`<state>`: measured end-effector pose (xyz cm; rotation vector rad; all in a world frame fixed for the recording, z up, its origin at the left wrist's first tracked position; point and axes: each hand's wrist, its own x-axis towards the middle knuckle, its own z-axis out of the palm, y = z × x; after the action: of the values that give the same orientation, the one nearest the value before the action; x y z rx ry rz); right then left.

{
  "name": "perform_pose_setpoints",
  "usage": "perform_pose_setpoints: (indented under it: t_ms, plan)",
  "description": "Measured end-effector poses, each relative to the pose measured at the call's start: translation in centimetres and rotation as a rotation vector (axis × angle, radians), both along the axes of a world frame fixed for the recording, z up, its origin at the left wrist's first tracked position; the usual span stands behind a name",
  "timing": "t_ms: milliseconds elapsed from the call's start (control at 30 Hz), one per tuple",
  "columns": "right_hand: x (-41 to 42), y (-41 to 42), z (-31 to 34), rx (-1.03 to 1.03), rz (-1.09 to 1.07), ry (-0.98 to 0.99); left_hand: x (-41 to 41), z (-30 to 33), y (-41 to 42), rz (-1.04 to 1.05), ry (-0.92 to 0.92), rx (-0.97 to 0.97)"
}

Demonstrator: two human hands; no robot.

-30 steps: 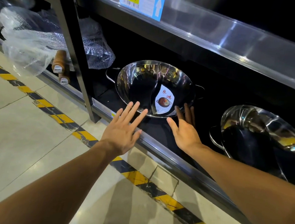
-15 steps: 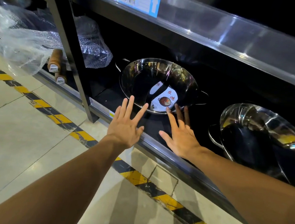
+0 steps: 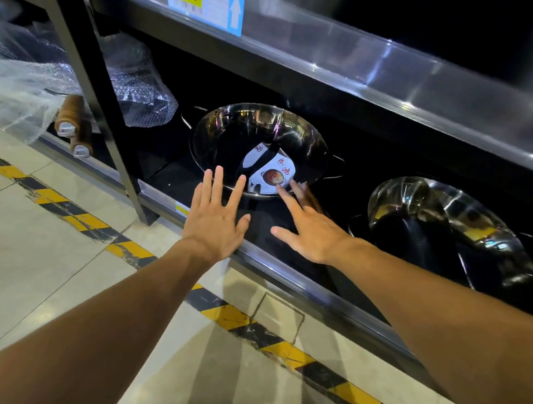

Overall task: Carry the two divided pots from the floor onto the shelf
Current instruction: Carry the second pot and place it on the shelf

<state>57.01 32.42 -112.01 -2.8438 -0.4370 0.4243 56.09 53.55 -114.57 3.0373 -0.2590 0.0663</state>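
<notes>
Two shiny steel divided pots stand on the dark bottom shelf [image 3: 272, 267]. The left pot [image 3: 232, 135] leans back with a white paper label inside it. The right pot [image 3: 442, 225] is tilted toward me. My left hand [image 3: 216, 220] hovers flat, fingers spread, just in front of the left pot's near rim. My right hand [image 3: 308, 227] is also spread, its fingertips at that rim beside the label. Neither hand holds anything.
A steel shelf above [image 3: 396, 71] carries a price tag [image 3: 204, 2] reading 16.00. A black upright post [image 3: 93, 76] stands to the left, with bubble-wrapped goods [image 3: 22, 93] and wooden handles [image 3: 70, 119] beyond it. Yellow-black tape [image 3: 227, 316] runs along the tiled floor.
Both hands have drawn back a little from the left pot, which now rests further in on the shelf. The view has shifted slightly.
</notes>
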Motion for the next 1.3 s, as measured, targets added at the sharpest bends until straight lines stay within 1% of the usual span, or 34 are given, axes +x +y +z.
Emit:
perform_pose_setpoints:
  t_ms: [67, 133, 233, 300, 367, 400, 433, 500, 600, 667, 733, 800, 900, 1033, 1100, 1167, 1200, 1233, 1300]
  plan:
    - [-1.3, -1.6, 1.3, 0.036, 0.048, -0.054, -0.6, 0.5, -1.7, -0.06, -0.045, -0.078]
    - [-3.1, -3.7, 2.5, 0.068, 0.032, -0.109, -1.7, 1.1, -4.8, -0.095, -0.06, -0.186]
    - [-7.0, -8.0, 3.9, 0.086, -0.093, -0.198, -4.5, 1.5, -10.8, -0.159, -0.067, -0.332]
    - [-10.4, -11.6, 4.0, 0.079, -0.214, -0.213, -6.5, 1.5, -14.1, -0.266, -0.046, -0.368]
    - [-14.2, -15.3, 3.5, 0.061, -0.297, -0.222, -8.4, 1.7, -16.5, -0.413, -0.037, -0.277]
    - [-15.6, -17.0, 3.2, 0.052, -0.323, -0.236, -9.0, 1.7, -17.3, -0.45, -0.045, -0.217]
    - [-16.5, -18.7, 2.9, 0.031, -0.346, -0.25, -9.1, 1.7, -18.0, -0.462, -0.05, -0.185]
    - [-17.2, -21.5, 2.2, 0.008, -0.407, -0.25, -8.8, 1.7, -18.9, -0.489, -0.001, -0.149]
    - [-17.4, -24.6, 0.9, -0.014, -0.573, -0.181, -7.8, 1.7, -19.8, -0.557, -0.03, 0.005]
    - [-18.2, -25.8, 0.4, -0.001, -0.64, -0.149, -7.7, 2.2, -20.2, -0.488, -0.005, -0.048]
    - [-19.6, -26.4, -0.1, -0.011, -0.587, -0.168, -8.7, 2.1, -20.2, -0.441, -0.002, -0.16]
    - [-21.1, -27.4, -0.9, -0.063, -0.493, -0.196, -10.0, 1.4, -20.0, -0.496, 0.024, -0.183]
    - [-22.5, -28.6, -2.1, -0.083, -0.383, -0.273, -10.8, -0.1, -19.5, -0.537, 0.074, -0.08]
    - [-22.4, -28.1, -2.4, -0.112, -0.329, -0.309, -8.5, -0.4, -19.3, -0.496, 0.121, 0.114]
    - [-21.6, -27.2, -2.2, -0.142, -0.319, -0.265, -7.1, 0.3, -19.7, -0.434, 0.191, 0.137]
    - [-21.1, -26.1, -1.9, -0.097, -0.33, -0.206, -6.8, 1.0, -20.3, -0.323, 0.272, 0.092]
    - [-21.1, -25.5, -1.8, -0.049, -0.336, -0.188, -7.0, 1.1, -20.6, -0.291, 0.274, 0.07]
    - [-21.3, -25.2, -1.6, -0.004, -0.335, -0.185, -7.4, 1.0, -20.7, -0.3, 0.229, 0.068]
    - [-21.7, -25.1, -1.4, 0.027, -0.31, -0.222, -8.5, 0.7, -20.6, -0.431, 0.073, 0.099]
